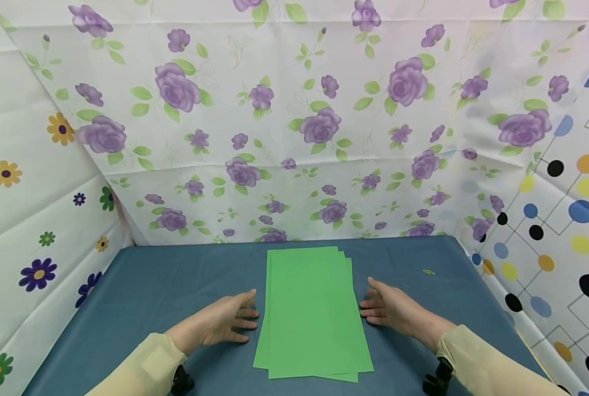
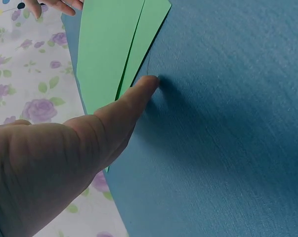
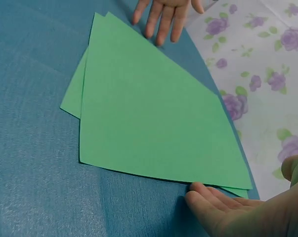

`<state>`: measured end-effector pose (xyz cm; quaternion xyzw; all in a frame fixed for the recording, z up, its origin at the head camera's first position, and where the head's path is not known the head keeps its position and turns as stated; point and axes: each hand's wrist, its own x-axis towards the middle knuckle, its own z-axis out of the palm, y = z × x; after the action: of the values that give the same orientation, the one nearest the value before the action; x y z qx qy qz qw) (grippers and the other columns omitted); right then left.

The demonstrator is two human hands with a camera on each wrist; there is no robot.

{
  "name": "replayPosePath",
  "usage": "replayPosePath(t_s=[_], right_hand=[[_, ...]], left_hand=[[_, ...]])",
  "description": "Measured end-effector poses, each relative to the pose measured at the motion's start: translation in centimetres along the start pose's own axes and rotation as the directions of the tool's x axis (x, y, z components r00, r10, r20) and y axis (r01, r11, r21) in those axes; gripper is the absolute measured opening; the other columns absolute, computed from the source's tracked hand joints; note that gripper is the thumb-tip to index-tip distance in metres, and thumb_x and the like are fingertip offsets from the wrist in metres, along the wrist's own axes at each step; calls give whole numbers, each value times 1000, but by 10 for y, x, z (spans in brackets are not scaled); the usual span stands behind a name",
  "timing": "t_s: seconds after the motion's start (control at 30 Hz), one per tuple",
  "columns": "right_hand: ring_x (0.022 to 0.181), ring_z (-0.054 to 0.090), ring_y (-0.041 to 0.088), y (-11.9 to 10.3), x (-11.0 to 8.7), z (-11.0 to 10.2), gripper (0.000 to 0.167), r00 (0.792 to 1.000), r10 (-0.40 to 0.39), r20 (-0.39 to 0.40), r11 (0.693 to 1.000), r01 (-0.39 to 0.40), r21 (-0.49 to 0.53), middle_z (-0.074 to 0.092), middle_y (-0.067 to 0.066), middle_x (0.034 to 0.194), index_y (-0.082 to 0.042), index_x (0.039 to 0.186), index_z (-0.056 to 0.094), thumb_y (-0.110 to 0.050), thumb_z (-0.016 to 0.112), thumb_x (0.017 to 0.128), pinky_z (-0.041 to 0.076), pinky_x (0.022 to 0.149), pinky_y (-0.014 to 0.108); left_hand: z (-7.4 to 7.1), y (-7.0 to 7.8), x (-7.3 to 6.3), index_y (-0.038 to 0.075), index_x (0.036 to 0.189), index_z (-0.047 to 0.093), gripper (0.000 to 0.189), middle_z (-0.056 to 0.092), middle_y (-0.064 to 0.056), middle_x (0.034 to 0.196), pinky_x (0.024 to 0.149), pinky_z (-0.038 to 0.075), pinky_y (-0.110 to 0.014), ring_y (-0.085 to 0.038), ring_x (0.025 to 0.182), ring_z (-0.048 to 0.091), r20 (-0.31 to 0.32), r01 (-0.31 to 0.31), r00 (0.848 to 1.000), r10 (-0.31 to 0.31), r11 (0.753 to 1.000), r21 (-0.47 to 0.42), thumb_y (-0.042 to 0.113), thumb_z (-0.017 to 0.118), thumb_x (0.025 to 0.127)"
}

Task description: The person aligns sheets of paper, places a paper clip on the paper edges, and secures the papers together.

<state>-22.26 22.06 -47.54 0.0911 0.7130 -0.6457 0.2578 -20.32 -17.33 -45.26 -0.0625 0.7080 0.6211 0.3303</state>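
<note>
Several sheets of green paper [image 1: 310,313] lie in a loose stack on the blue-covered table, their edges fanned out unevenly. To the left of the stack, my left hand [image 1: 225,319] is held with its fingers spread and pointing at the paper, holding nothing. My right hand [image 1: 395,309] mirrors it beside the right edge, fingers loosely bent and likewise holding nothing. In the right wrist view the right fingertips [image 3: 200,195] come very close to the edge of the green paper [image 3: 149,108]; whether they touch it I cannot tell.
A small yellow paper clip-like loop [image 1: 429,271] lies on the blue tablecloth [image 1: 185,275] at the back right. White sheeting with purple roses [image 1: 319,125] hangs behind the table. Patterned sheets also rise on the left [image 1: 37,273] and right.
</note>
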Motion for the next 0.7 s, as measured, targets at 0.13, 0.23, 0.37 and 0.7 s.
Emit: replayPosePath(t_s=[0.13, 0.23, 0.37, 0.7], right_hand=[[131, 51, 48, -2, -3, -1, 87, 999, 41, 22, 999, -42, 6, 48, 36, 143, 18, 152, 25, -55, 42, 108, 49, 105, 51], [132, 50, 48, -2, -4, -1, 85, 998, 51, 28, 998, -51, 20, 47, 36, 144, 18, 151, 26, -54, 42, 108, 48, 106, 51], [131, 51, 47, -2, -5, -1, 83, 997, 72, 41, 996, -74, 49, 49, 37, 142, 19, 150, 26, -52, 39, 110, 48, 106, 51], [128, 55, 46, -3, -7, 7, 82, 992, 97, 78, 992, -103, 72, 53, 36, 137, 21, 148, 28, -51, 37, 110, 49, 105, 51]], left_hand=[[2, 1, -3, -15, 155, 22, 88, 37, -38, 151, 98, 51, -58, -51, 134, 45, 3, 13, 1000, -13, 1000, 4, 54, 46, 107], [3, 1, -4, -15, 155, 22, 87, 37, -38, 151, 99, 51, -57, -51, 134, 45, 5, 17, 1000, -17, 1000, 1, 54, 46, 107], [3, 0, -3, -16, 154, 23, 88, 36, -38, 151, 99, 50, -57, -51, 135, 45, 0, 12, 1000, -12, 1000, -2, 54, 47, 107], [7, -5, -1, -18, 154, 21, 88, 40, -36, 149, 102, 49, -55, -51, 133, 46, 37, 31, 999, -30, 999, -27, 53, 46, 108]])
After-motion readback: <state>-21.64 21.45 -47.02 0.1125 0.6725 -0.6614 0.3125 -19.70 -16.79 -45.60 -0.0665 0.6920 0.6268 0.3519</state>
